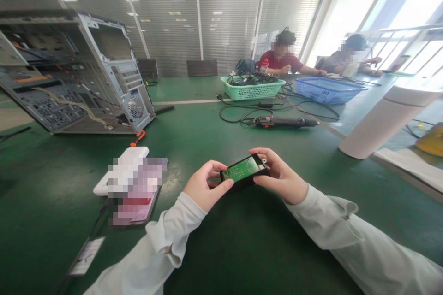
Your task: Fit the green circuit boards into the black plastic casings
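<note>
Between my hands is a small black case with a green circuit board (241,170) showing in its open top. My left hand (207,184) grips the case's left end, thumb on the near edge and fingers at the far side. At the other end, my right hand (278,176) holds it with the thumb in front and the index finger behind. A small metal piece (265,161) sticks out at that right end. The case is tilted above the green table (194,133); its underside is hidden.
An open computer case (134,106) stands at left. Nearby lie a white box (138,151) and a pink phone-like item (157,179). Beyond my hands are an electric screwdriver (287,122), a green basket (252,92) of cables and a blue basket (321,92). A pale bottle (380,122) stands right; two people sit behind.
</note>
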Motion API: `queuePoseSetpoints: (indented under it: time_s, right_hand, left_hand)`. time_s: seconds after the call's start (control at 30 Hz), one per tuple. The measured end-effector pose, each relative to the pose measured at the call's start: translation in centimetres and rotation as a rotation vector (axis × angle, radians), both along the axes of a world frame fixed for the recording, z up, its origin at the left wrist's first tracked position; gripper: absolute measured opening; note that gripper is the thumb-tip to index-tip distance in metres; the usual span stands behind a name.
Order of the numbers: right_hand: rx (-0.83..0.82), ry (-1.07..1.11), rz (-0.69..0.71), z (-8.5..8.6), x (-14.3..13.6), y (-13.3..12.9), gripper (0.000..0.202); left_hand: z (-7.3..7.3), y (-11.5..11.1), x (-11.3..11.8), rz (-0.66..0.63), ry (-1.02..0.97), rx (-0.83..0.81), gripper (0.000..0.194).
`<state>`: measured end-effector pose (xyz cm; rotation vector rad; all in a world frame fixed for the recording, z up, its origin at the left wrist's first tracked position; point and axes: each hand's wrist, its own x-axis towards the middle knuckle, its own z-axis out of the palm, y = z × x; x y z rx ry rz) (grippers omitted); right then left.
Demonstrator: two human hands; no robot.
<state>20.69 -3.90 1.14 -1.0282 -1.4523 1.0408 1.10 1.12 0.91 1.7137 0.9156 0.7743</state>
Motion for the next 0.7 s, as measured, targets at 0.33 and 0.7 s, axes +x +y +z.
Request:
queuePoseSetpoints:
  time_s: [0.33, 0.7]
  right_hand:
    - [-0.017, 0.0, 0.08, -0.1, 0.5, 0.1, 0.044]
    - [-0.222, -0.154, 0.01, 0.1, -0.5, -0.1, 0.051]
  left_hand:
    - [-0.3, 0.4, -0.1, -0.002, -0.023, -0.084, 0.03]
    - [0.4, -0.1, 0.5, 0.055, -0.144, -0.245, 0.025]
